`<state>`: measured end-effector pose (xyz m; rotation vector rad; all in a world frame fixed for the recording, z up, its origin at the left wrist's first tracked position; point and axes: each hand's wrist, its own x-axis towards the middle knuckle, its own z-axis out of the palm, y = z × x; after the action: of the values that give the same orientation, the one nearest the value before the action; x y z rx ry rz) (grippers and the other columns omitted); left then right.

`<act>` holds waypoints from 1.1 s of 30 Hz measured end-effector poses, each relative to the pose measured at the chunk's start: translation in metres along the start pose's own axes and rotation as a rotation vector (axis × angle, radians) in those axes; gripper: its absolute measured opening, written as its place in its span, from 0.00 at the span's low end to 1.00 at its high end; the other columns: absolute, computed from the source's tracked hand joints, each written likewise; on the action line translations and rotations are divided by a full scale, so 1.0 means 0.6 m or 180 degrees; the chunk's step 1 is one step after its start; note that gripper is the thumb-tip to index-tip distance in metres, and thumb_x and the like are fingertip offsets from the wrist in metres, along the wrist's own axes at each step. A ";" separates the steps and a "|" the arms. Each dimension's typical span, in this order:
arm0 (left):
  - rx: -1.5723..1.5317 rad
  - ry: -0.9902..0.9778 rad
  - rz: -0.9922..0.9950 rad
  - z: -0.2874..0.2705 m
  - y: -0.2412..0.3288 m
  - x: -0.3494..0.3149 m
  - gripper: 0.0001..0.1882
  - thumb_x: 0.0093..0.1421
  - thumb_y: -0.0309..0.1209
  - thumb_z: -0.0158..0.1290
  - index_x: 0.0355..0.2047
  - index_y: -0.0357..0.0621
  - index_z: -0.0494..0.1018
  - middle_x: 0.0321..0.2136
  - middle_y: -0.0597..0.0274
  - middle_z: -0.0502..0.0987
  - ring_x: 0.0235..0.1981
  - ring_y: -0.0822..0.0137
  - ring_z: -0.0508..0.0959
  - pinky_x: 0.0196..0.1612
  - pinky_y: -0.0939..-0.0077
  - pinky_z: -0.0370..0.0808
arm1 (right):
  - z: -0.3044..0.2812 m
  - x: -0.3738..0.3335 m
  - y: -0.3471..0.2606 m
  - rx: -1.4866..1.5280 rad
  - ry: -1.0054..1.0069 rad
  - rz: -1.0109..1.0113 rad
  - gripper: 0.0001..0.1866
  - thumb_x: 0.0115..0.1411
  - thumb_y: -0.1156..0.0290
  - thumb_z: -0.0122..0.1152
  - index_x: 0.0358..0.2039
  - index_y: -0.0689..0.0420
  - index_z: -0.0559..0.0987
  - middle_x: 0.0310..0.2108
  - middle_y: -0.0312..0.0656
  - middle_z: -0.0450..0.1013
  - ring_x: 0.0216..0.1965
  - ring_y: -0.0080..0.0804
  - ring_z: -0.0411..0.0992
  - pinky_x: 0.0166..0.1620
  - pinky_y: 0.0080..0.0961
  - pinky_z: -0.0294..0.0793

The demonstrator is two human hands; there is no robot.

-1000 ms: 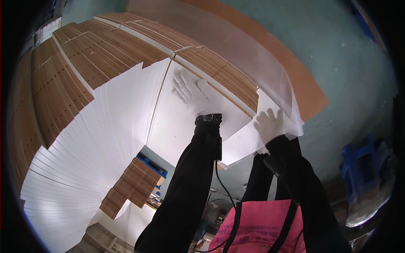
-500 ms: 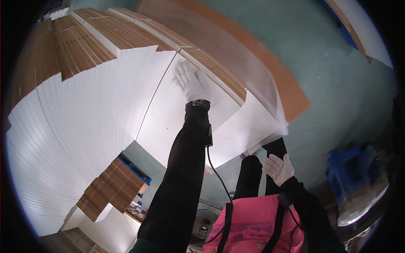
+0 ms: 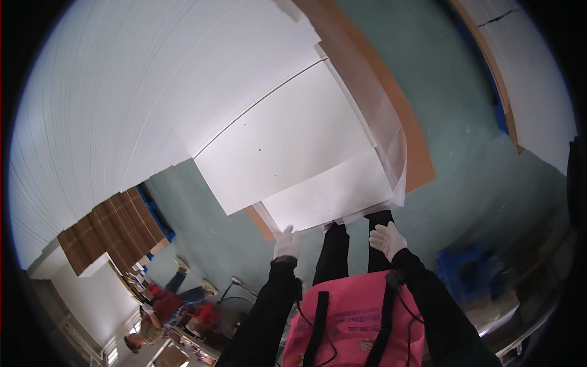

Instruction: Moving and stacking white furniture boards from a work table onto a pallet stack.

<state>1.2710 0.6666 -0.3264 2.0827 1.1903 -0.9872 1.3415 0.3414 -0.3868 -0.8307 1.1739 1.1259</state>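
My left hand (image 3: 287,244), in a white glove, is just off the near left corner of a white panel (image 3: 330,192). Its fingers point forward, partly seen edge-on, and nothing shows in them. My right hand (image 3: 387,240), gloved in white too, hangs over my legs close to the panel's near right corner. Its fingers are spread and hold nothing. Another white panel (image 3: 287,131) lies over the first one, offset to the far left. Several small dark specks mark its surface.
Long stacks of white panels (image 3: 140,79) fill the left. Translucent sheeting and brown board (image 3: 422,174) edge the pile. Brown cartons (image 3: 113,229) stand lower left, near a person (image 3: 165,306). A blue plastic stool (image 3: 468,269) is at right; another white stack (image 3: 523,67) is beyond.
My left hand has come off the upper panel's far part and drawn back toward me. The upper panel now sits askew over the lower one. The view has shifted; my right hand stays near my legs.
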 end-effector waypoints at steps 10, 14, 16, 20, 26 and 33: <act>0.0159 -0.1468 0.2106 0.101 -0.321 -0.158 0.15 0.61 0.32 0.41 0.47 0.44 0.67 0.44 0.46 0.72 0.48 0.47 0.72 0.49 0.59 0.69 | 0.031 -0.053 -0.007 -0.1424 0.0329 -0.0214 0.36 0.64 0.43 0.37 0.54 0.66 0.64 0.36 0.47 0.74 0.29 0.35 0.75 0.36 0.33 0.78; -0.0134 -0.1534 0.0779 0.043 -0.275 -0.210 0.19 0.62 0.38 0.40 0.48 0.41 0.67 0.46 0.46 0.72 0.49 0.48 0.72 0.51 0.61 0.68 | 0.029 -0.097 0.054 -0.1849 0.0729 -0.0202 0.34 0.63 0.43 0.38 0.51 0.64 0.67 0.31 0.43 0.74 0.21 0.32 0.73 0.28 0.31 0.77; -0.0299 -0.1553 0.0719 0.024 -0.315 -0.197 0.22 0.61 0.43 0.40 0.49 0.43 0.66 0.48 0.47 0.72 0.49 0.49 0.72 0.51 0.61 0.68 | 0.044 -0.123 0.094 -0.1831 0.0643 -0.0104 0.32 0.64 0.44 0.38 0.49 0.62 0.69 0.28 0.42 0.73 0.19 0.30 0.71 0.23 0.27 0.73; -0.0026 -0.2330 0.1204 -0.047 -0.333 -0.216 0.22 0.59 0.44 0.39 0.46 0.44 0.72 0.46 0.48 0.74 0.50 0.50 0.72 0.51 0.62 0.68 | 0.088 -0.174 0.181 -0.2540 0.1042 -0.0231 0.26 0.64 0.50 0.42 0.47 0.60 0.72 0.26 0.40 0.73 0.20 0.27 0.70 0.24 0.23 0.69; -0.1088 0.0025 0.0592 0.090 -0.564 -0.241 0.22 0.59 0.45 0.40 0.42 0.44 0.75 0.42 0.47 0.76 0.44 0.46 0.75 0.48 0.57 0.70 | 0.263 -0.239 0.268 -0.4461 -0.0234 -0.0483 0.27 0.62 0.51 0.47 0.47 0.63 0.74 0.34 0.48 0.76 0.30 0.33 0.74 0.34 0.27 0.75; -0.3344 0.0833 -0.1064 0.081 -0.525 -0.351 0.24 0.59 0.49 0.42 0.41 0.41 0.74 0.37 0.49 0.77 0.42 0.52 0.76 0.45 0.65 0.70 | 0.373 -0.284 0.191 -0.6205 0.0110 -0.0026 0.33 0.61 0.45 0.38 0.51 0.63 0.71 0.29 0.51 0.78 0.21 0.34 0.73 0.29 0.29 0.75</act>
<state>0.9054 0.6746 -0.2150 1.1926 1.7195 -0.0877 1.2909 0.5423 -0.1647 -2.1971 -0.3385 2.1069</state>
